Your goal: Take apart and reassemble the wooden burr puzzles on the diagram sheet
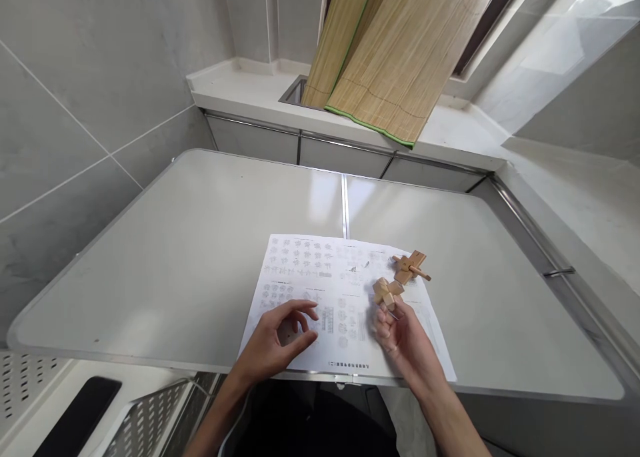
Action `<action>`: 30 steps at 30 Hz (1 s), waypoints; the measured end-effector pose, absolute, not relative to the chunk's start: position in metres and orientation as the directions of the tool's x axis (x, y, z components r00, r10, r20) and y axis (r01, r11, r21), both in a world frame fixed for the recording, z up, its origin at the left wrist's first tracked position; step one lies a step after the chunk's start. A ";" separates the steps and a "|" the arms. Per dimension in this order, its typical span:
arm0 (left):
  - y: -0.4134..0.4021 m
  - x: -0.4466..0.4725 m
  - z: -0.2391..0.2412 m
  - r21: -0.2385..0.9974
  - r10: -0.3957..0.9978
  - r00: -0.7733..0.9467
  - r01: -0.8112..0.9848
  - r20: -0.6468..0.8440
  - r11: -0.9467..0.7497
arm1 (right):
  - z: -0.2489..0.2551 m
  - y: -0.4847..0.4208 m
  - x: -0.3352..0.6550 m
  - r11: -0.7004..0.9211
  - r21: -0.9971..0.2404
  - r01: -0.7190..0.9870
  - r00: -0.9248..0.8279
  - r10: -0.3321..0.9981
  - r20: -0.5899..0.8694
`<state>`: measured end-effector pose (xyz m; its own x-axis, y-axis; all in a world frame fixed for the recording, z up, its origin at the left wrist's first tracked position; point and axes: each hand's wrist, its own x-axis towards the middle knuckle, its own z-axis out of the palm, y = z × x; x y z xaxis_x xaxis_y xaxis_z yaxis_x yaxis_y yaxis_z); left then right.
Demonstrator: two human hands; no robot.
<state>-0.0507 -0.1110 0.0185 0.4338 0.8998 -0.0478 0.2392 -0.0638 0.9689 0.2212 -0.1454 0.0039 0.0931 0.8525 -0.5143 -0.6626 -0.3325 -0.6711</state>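
Observation:
Over the right half of a printed instruction sheet [300, 297], my right hand [406, 337] is closed on a light wooden interlocking puzzle [387, 291], held at its lower end by the fingertips. Just beyond it lies a darker wooden puzzle [411, 266] with a thin rod through it, near the sheet's upper right corner. My left hand [280, 337] is above the sheet's left part, fingers curved and apart from the thumb, with nothing between them. The sheet carries rows of small diagrams, too fine to read.
The sheet lies at the near edge of a pale folding table [200, 243] with a centre seam. A black phone [80, 413] rests on a white surface at lower left. Behind the table, bamboo mats [395, 57] lean over a counter [240, 90] with a sink.

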 end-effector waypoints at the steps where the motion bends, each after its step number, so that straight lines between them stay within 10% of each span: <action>1: -0.111 -0.050 0.019 0.968 0.899 0.435 0.243 -0.050 -0.064 | 0.002 -0.143 0.226 -0.337 -0.656 -0.675 0.073 0.854 -0.514; 16: -0.112 -0.048 0.020 0.960 0.908 0.416 0.271 -0.051 -0.070 | -0.008 -0.092 0.253 -0.228 -0.615 -0.755 0.087 0.895 -0.438; 22: -0.112 -0.049 0.018 0.957 0.910 0.411 0.278 -0.044 -0.079 | -0.005 -0.129 0.241 -0.254 -0.935 -0.247 0.257 0.913 -0.316; 30: -0.110 -0.049 0.016 0.946 0.910 0.409 0.314 -0.064 -0.075 | -0.021 -0.159 0.239 -0.224 -0.946 0.235 0.245 0.955 -0.165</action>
<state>-0.0491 -0.1103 0.0165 0.4093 0.9102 -0.0636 0.3139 -0.0750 0.9465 0.2395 -0.1586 -0.0213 0.2454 0.9553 -0.1649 0.2347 -0.2236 -0.9460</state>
